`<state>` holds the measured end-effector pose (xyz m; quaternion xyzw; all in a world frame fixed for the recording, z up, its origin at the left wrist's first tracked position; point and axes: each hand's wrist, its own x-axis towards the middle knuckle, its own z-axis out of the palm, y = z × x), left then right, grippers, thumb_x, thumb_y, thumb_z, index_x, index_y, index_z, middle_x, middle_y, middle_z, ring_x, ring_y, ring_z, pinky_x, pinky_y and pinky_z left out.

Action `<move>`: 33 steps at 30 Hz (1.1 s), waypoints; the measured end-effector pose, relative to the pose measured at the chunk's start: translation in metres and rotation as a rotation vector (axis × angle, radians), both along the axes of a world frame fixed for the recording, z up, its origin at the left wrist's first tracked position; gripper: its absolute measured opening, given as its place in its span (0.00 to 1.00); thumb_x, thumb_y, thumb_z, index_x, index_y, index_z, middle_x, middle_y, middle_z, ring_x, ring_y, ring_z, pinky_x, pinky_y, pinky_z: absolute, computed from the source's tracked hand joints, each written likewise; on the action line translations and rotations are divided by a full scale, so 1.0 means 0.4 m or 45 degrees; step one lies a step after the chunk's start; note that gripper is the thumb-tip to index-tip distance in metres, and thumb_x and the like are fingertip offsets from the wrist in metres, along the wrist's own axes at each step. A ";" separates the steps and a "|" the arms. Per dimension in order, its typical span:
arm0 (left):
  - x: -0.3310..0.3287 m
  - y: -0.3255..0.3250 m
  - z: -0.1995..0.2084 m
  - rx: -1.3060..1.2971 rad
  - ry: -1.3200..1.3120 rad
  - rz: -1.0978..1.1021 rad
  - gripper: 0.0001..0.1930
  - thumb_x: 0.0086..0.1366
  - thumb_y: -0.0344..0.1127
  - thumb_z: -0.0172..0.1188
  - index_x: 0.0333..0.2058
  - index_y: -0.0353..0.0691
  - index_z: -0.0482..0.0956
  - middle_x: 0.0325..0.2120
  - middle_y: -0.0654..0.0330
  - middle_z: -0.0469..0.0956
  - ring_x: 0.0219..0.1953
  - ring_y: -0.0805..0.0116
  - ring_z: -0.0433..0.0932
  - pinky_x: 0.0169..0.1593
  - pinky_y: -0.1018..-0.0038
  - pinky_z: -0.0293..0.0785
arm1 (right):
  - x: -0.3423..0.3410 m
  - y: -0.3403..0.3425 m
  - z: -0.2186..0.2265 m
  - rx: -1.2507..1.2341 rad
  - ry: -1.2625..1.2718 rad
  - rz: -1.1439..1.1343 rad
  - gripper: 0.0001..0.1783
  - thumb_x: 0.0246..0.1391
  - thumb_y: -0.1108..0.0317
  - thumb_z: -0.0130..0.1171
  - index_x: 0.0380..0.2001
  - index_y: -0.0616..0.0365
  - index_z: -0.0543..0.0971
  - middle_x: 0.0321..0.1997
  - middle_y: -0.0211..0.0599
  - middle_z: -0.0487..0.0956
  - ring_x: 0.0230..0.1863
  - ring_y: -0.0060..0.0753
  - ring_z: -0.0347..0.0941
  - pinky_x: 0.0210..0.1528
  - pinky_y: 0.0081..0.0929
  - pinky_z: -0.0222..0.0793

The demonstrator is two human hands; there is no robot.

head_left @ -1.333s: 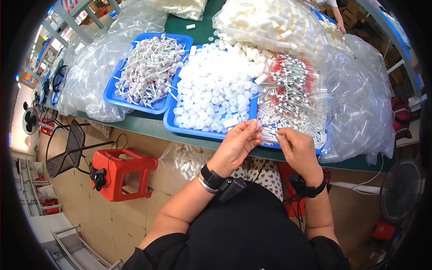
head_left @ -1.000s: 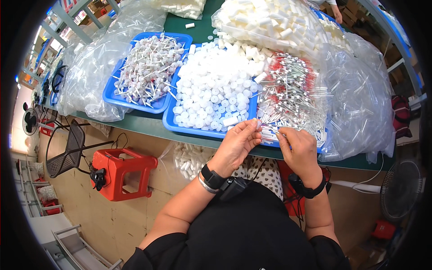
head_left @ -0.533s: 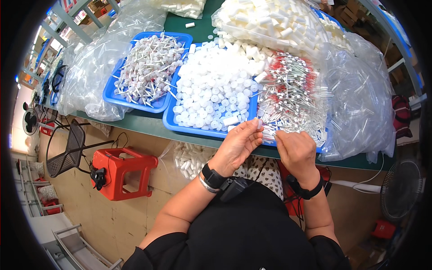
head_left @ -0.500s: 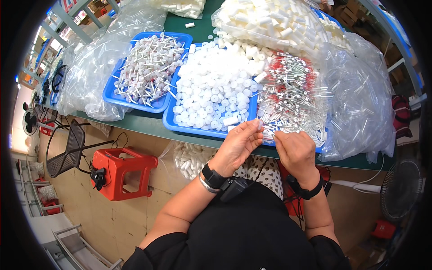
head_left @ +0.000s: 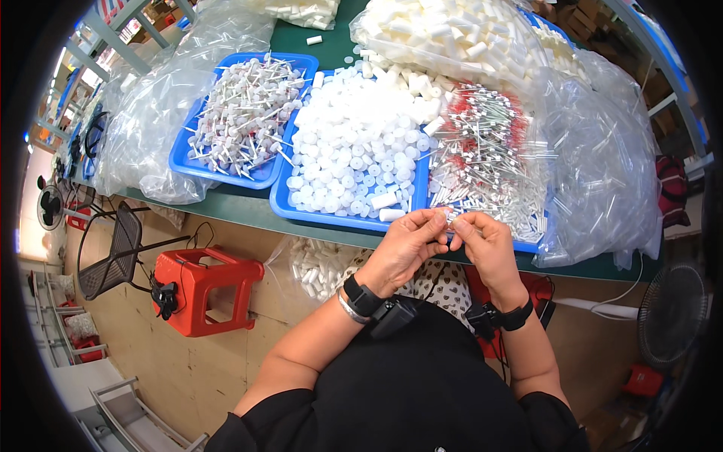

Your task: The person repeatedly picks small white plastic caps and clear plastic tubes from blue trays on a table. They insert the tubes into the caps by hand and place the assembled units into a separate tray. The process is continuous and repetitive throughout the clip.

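In front of the trays, my left hand (head_left: 410, 247) and my right hand (head_left: 486, 245) meet with pinched fingertips. Between them is a small whitish part (head_left: 450, 217), mostly hidden by the fingers. Just beyond lie many thin rods with white ends and red parts (head_left: 486, 128), heaped in a blue tray. To the left of the hands a blue tray (head_left: 280, 202) is piled with translucent white discs (head_left: 339, 151). White cylinders (head_left: 383, 200) rest at its near edge. Farther left, another blue tray (head_left: 178, 160) holds thin rods with discs on them (head_left: 245, 113).
A big clear bag of white cylinders (head_left: 452, 38) sits at the back. Crumpled clear plastic bags (head_left: 602, 173) flank the trays on the green table (head_left: 241, 211). A red stool (head_left: 203, 290), a black chair (head_left: 120, 248) and a fan (head_left: 670, 316) stand around the table.
My right hand has moved left and slightly up, its fingertips now against those of my left hand. The left hand has shifted a little right and down.
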<state>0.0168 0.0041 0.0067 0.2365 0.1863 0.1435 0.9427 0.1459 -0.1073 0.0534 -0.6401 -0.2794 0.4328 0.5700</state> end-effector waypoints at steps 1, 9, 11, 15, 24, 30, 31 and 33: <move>-0.001 0.002 0.002 0.005 0.002 -0.025 0.15 0.70 0.39 0.58 0.48 0.34 0.77 0.29 0.64 0.77 0.32 0.78 0.77 0.39 0.80 0.78 | -0.008 0.003 -0.009 0.038 -0.144 -0.029 0.09 0.64 0.68 0.56 0.37 0.65 0.80 0.24 0.27 0.78 0.24 0.09 0.68 0.25 0.13 0.63; 0.002 0.021 0.016 0.020 0.048 0.031 0.15 0.70 0.38 0.58 0.49 0.34 0.77 0.29 0.66 0.77 0.31 0.80 0.76 0.39 0.82 0.77 | -0.010 0.014 -0.005 -0.088 -0.254 0.050 0.11 0.65 0.67 0.55 0.38 0.64 0.80 0.26 0.28 0.79 0.23 0.14 0.69 0.27 0.16 0.66; -0.006 0.037 0.006 0.010 -0.004 0.097 0.15 0.70 0.38 0.58 0.49 0.35 0.77 0.29 0.67 0.78 0.32 0.80 0.77 0.39 0.81 0.77 | 0.022 0.019 -0.004 -0.027 -0.341 -0.008 0.11 0.66 0.65 0.55 0.38 0.64 0.80 0.27 0.28 0.80 0.24 0.14 0.70 0.28 0.17 0.67; -0.023 0.071 0.022 0.085 0.157 0.325 0.15 0.70 0.40 0.58 0.49 0.37 0.76 0.35 0.63 0.80 0.37 0.75 0.80 0.43 0.79 0.78 | 0.095 0.015 -0.019 -0.019 -1.247 0.123 0.07 0.58 0.69 0.60 0.35 0.61 0.80 0.30 0.37 0.81 0.29 0.33 0.76 0.33 0.28 0.71; -0.030 0.062 0.025 0.115 0.150 0.282 0.18 0.71 0.40 0.57 0.52 0.34 0.74 0.39 0.56 0.79 0.44 0.67 0.81 0.47 0.74 0.80 | 0.101 0.047 -0.057 -0.144 -2.072 0.463 0.04 0.45 0.75 0.58 0.19 0.59 0.76 0.24 0.41 0.76 0.30 0.43 0.74 0.39 0.36 0.68; -0.035 0.067 0.031 0.134 0.168 0.342 0.18 0.71 0.40 0.56 0.52 0.33 0.73 0.38 0.55 0.79 0.44 0.67 0.81 0.49 0.74 0.80 | 0.116 0.049 -0.037 -0.049 -1.960 0.494 0.03 0.45 0.74 0.58 0.20 0.58 0.76 0.24 0.39 0.76 0.30 0.42 0.75 0.38 0.37 0.67; -0.035 0.067 0.029 0.130 0.161 0.341 0.18 0.71 0.40 0.56 0.52 0.33 0.73 0.38 0.55 0.79 0.44 0.67 0.81 0.49 0.74 0.80 | 0.109 0.049 -0.025 -0.021 -1.921 0.468 0.03 0.46 0.73 0.60 0.21 0.57 0.77 0.24 0.38 0.76 0.31 0.42 0.75 0.37 0.37 0.67; -0.034 0.065 0.026 0.122 0.147 0.334 0.18 0.71 0.40 0.56 0.52 0.33 0.73 0.38 0.56 0.78 0.44 0.67 0.81 0.49 0.74 0.80 | 0.104 0.052 -0.023 0.008 -1.896 0.486 0.02 0.47 0.72 0.61 0.24 0.56 0.78 0.25 0.37 0.76 0.31 0.43 0.75 0.36 0.37 0.67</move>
